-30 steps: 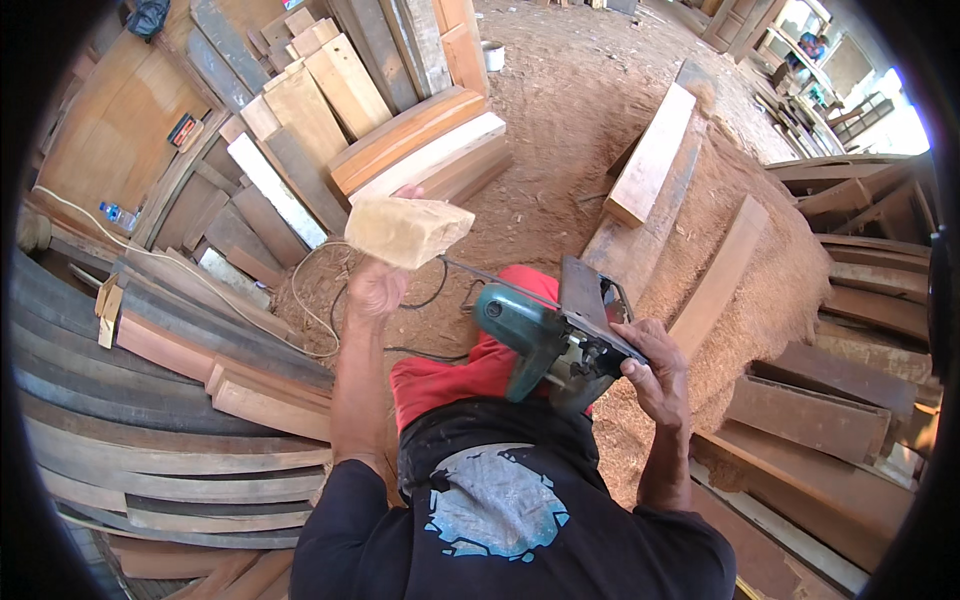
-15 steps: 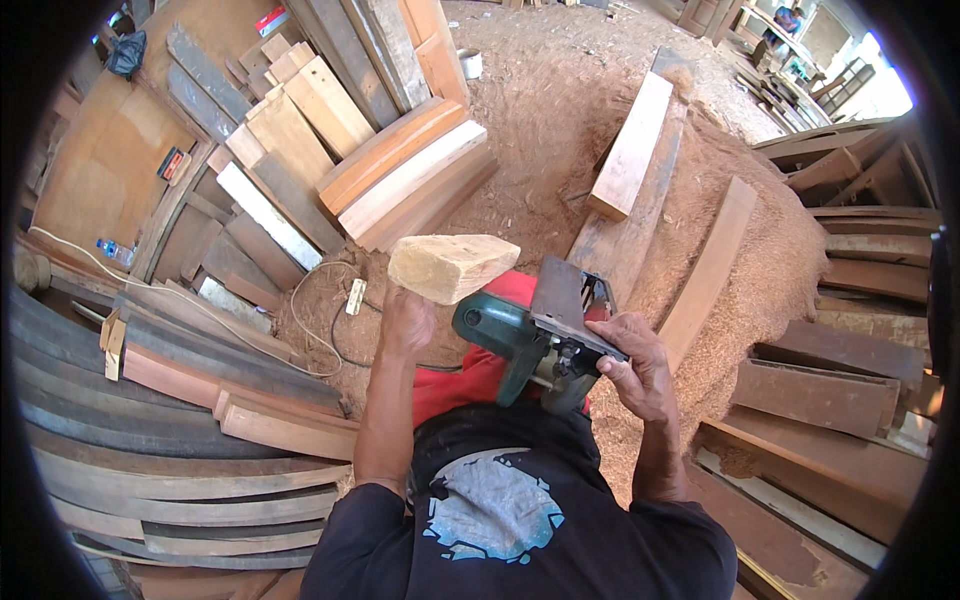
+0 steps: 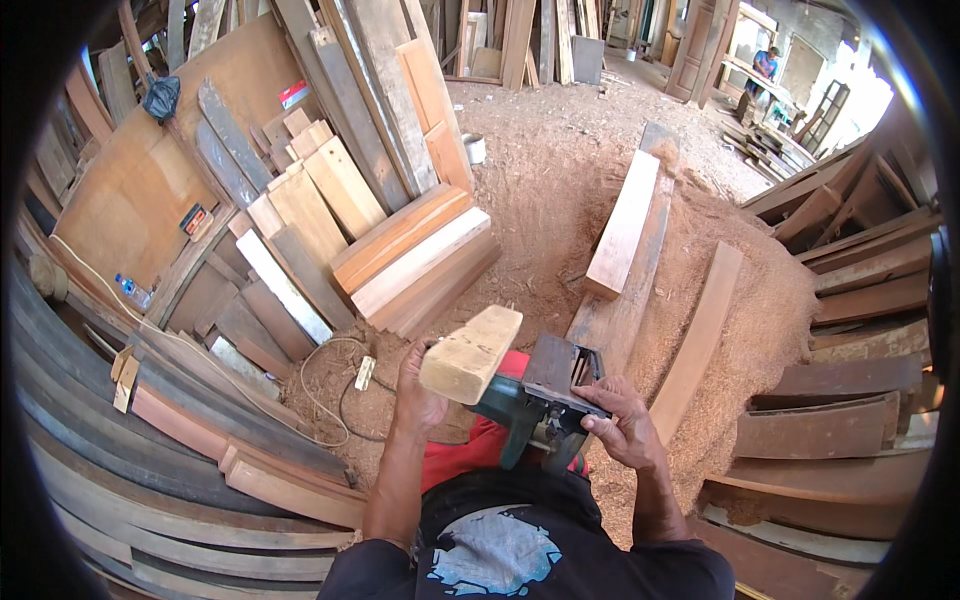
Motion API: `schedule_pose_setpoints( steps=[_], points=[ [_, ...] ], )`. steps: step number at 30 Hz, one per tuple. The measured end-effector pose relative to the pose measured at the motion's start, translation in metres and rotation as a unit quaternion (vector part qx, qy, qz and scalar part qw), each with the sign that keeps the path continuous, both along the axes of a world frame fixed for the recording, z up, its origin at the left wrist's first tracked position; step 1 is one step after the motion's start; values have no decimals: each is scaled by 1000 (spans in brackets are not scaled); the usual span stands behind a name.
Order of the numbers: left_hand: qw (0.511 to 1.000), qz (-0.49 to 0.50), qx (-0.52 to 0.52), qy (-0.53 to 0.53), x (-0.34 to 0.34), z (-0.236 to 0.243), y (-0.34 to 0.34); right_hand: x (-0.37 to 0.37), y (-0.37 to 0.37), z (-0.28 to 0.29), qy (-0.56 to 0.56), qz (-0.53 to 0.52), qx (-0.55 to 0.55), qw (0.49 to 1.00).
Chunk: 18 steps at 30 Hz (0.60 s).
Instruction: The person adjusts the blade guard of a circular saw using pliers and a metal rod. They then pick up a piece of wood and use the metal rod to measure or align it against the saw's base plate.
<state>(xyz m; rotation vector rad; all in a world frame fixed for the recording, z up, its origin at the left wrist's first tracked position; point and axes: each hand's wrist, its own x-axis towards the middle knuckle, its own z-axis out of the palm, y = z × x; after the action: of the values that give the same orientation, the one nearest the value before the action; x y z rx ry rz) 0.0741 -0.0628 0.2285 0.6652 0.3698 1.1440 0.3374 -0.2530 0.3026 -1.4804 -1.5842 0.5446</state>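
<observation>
My left hand [image 3: 416, 392] is closed around a pale wooden block [image 3: 468, 356], gripping it by its left side. The block is held up at a slant, just left of a dark green electric planer [image 3: 548, 372]. The planer is turned so its flat sole plate faces up and away from me. My right hand [image 3: 626, 426] grips the planer's right end, thumb and fingers pressed on the edge of the plate. The block overlaps the planer's green body in the view, and I cannot tell whether they touch.
A light plank [image 3: 624, 222] lies on a longer board [image 3: 628, 325] ahead, over wood shavings [image 3: 755, 330]. Another plank [image 3: 700, 340] lies to the right. Stacked timber [image 3: 420, 265] stands at left. A cord with a socket strip [image 3: 365, 373] runs nearby. Someone [image 3: 766, 65] is far off.
The view has tilted upward, showing more of the far yard. The block has turned in my left hand, its far end now pointing up and away. The right hand keeps its hold on the planer.
</observation>
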Motion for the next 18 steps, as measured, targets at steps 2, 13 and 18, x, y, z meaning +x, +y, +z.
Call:
schedule_pose_setpoints(
  steps=[2,13,18],
  points=[
    [999,12,5,30,6,6,-4,-1,1,-2,-3,4,4,1000],
    [997,14,67,-32,3,9,-17,1,9,0,-46,41,26,998],
    [996,13,78,41,6,1,-9,-2,9,4,-20,33,32,999]
  ],
)
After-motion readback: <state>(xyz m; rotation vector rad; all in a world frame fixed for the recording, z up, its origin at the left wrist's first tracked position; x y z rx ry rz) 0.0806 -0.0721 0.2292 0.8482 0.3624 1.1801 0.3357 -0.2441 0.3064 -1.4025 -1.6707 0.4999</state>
